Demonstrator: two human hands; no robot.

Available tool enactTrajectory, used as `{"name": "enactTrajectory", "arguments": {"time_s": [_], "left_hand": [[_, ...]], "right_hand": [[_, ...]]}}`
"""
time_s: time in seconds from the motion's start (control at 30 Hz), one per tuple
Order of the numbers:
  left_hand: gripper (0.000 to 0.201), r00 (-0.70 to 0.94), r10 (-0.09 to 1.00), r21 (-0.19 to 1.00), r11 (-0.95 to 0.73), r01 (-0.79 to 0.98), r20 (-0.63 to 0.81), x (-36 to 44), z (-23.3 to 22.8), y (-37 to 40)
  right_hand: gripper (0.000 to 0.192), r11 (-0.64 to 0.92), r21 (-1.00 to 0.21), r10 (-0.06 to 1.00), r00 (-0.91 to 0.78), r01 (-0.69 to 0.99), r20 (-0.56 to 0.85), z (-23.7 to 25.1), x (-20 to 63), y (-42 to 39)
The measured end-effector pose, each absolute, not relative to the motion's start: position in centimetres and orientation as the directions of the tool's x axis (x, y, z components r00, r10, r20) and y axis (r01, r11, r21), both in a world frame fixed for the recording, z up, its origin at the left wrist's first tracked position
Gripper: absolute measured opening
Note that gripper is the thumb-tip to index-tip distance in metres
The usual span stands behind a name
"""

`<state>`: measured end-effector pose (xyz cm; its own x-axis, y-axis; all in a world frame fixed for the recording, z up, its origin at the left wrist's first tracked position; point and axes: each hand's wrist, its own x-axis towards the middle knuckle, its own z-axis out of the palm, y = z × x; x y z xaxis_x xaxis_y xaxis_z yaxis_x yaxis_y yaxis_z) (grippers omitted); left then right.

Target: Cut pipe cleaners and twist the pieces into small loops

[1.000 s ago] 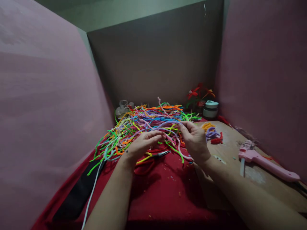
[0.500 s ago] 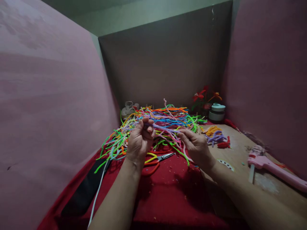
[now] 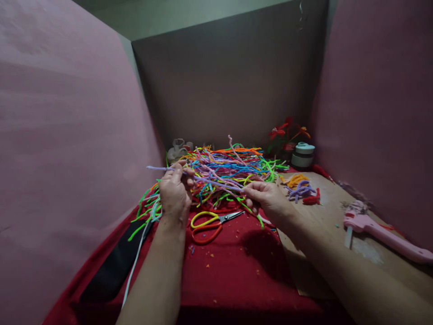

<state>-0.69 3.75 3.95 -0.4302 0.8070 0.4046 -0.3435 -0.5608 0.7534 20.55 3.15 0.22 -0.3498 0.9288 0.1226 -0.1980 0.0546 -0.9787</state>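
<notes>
A light purple pipe cleaner is stretched between my two hands over the near side of a big heap of coloured pipe cleaners. My left hand is closed around it, and one end sticks out to the left past the fingers. My right hand pinches it near the other end. Scissors with one yellow and one red handle lie below the hands on the red cloth, blades pointing right.
To the right, a brown board bears short orange, purple and red pieces and a pink glue gun. A dark flat device with a white cable lies at left. Behind stand a lidded jar and red flowers.
My left hand has slid left along the purple pipe cleaner, so more of it spans between the hands. The scissors' handles now show fully. The view has shifted slightly.
</notes>
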Motion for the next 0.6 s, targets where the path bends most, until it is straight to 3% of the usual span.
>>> {"name": "enactTrajectory", "arguments": {"time_s": [0.2,0.33,0.6], "left_hand": [[0.016,-0.501,0.775,0.773,-0.568,-0.283,0.386,-2.1,3.6,4.4],[0.013,-0.475,0.808,0.81,-0.515,-0.281,0.349,-2.7,3.5,4.6],[0.012,-0.346,0.906,0.847,-0.373,-0.378,0.245,-2.7,3.1,5.5]], "right_hand": [[0.021,-0.077,-0.99,0.862,-0.507,-0.114,-0.009,-0.5,20.6,3.7],[0.021,-0.182,-0.977,0.759,-0.647,-0.108,-0.07,-1.0,20.8,4.0],[0.015,-0.274,-0.912,0.656,-0.753,-0.304,0.054,-0.3,21.4,3.6]]}}
